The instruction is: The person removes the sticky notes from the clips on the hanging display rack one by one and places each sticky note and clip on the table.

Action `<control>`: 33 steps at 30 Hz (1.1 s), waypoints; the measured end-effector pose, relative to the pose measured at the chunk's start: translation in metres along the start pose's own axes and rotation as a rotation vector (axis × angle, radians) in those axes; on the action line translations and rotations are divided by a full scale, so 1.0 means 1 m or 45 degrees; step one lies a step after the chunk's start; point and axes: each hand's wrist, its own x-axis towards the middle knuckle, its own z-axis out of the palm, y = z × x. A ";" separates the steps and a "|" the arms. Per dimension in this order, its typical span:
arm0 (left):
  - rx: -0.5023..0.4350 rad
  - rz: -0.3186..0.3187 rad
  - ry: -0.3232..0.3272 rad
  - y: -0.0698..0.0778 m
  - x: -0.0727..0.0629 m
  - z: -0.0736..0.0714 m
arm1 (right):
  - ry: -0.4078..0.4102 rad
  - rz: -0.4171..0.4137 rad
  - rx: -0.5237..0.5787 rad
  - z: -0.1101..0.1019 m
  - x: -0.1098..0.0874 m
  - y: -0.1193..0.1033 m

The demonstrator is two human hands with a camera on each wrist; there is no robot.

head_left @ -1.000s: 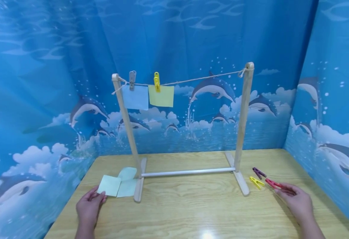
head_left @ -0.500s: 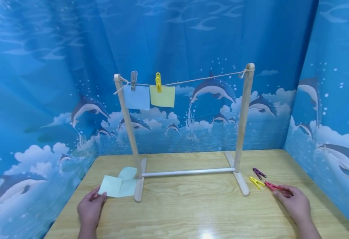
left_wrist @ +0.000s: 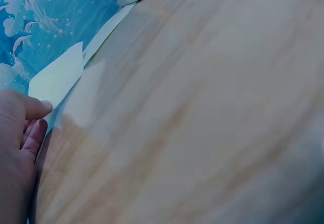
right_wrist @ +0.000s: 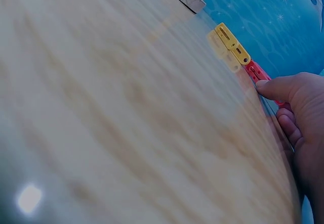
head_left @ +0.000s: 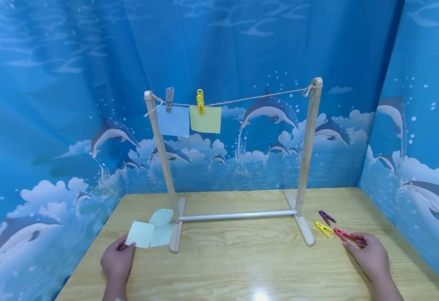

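Midway, a rack (head_left: pixel 238 215) separates green paper (head_left: pixel 140 234) from red clothespin (head_left: pixel 341 233).

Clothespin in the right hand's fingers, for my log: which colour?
The clothespin is red, showing best in the head view.

A rack (head_left: pixel 238 216) stands on the table (head_left: pixel 238 259), before a curtain (head_left: pixel 242 46). Loose papers (head_left: pixel 141 235) are left of it, clothespins (head_left: pixel 323 227) right. Two pinned sheets (head_left: pixel 206 122) hang toward the string (head_left: pixel 257 98)'s left end.

Hands (head_left: pixel 117 258) (head_left: pixel 371 256) pinching green paper (head_left: pixel 140 234), red clothespin (head_left: pixel 342 233)
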 end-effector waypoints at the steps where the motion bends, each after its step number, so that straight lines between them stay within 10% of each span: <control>1: -0.002 -0.004 0.004 0.000 0.000 0.001 | -0.002 0.000 -0.001 0.000 0.000 0.000; 19: -0.307 -0.114 0.003 0.004 0.009 -0.004 | 0.051 -0.095 -0.042 0.000 -0.002 0.000; 33: -0.204 -0.096 -0.021 0.009 0.038 -0.003 | 0.020 -0.036 -0.049 0.001 0.001 -0.001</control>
